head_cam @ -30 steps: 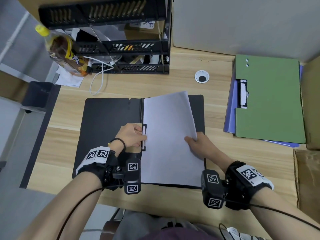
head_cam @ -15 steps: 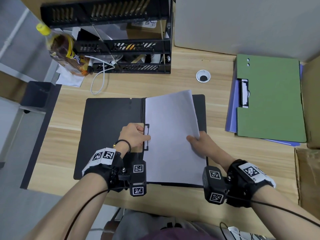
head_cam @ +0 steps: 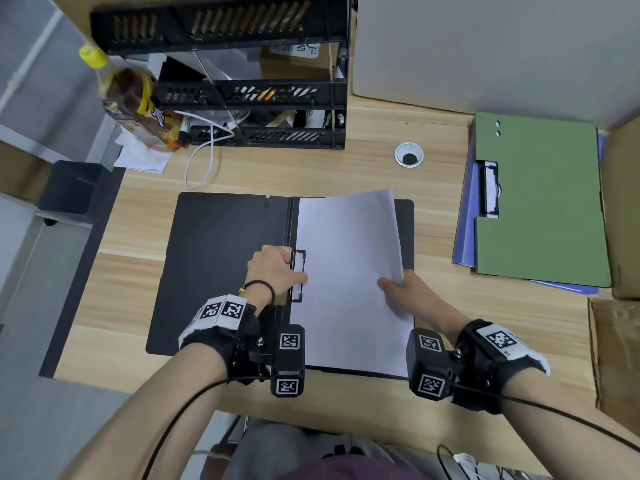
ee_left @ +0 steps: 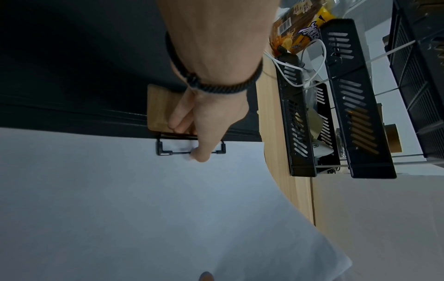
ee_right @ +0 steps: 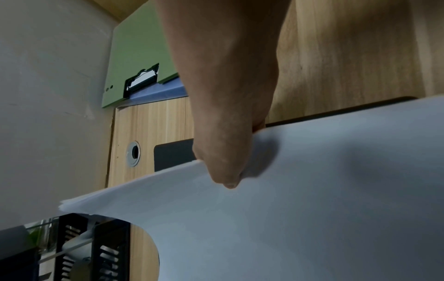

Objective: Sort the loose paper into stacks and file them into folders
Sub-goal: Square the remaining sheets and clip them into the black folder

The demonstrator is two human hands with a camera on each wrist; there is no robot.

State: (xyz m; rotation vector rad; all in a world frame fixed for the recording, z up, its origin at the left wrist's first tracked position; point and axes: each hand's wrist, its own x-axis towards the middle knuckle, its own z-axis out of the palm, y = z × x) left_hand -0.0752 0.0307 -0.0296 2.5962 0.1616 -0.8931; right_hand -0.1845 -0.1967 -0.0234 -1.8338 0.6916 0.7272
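My left hand [head_cam: 275, 271] rests at the spine of the open black folder [head_cam: 221, 258], fingers [ee_left: 179, 117] curled over the wooden clip plate while the thumb presses down on the black wire clamp [ee_left: 192, 147] and the left edge of the paper stack [head_cam: 346, 271]. My right hand [head_cam: 403, 292] grasps the stack at its right edge — thumb on top, the other fingers tucked underneath — so that side lifts off the folder and the sheets bow upward, the far corner fanning slightly. The stack lies on the folder's right half; the left half lies bare and flat on the counter [head_cam: 433, 174].

Well to the right, a green folder [head_cam: 547, 209] sits on top of a blue one [head_cam: 465, 230], its clip facing me. At the back of the counter stands a black tiered tray rack [head_cam: 263, 95] with a yellow-capped bottle [head_cam: 131, 95] beside it and a white cable [head_cam: 204, 157] looping out — a round cable port [head_cam: 408, 154] lies between rack and green folder.
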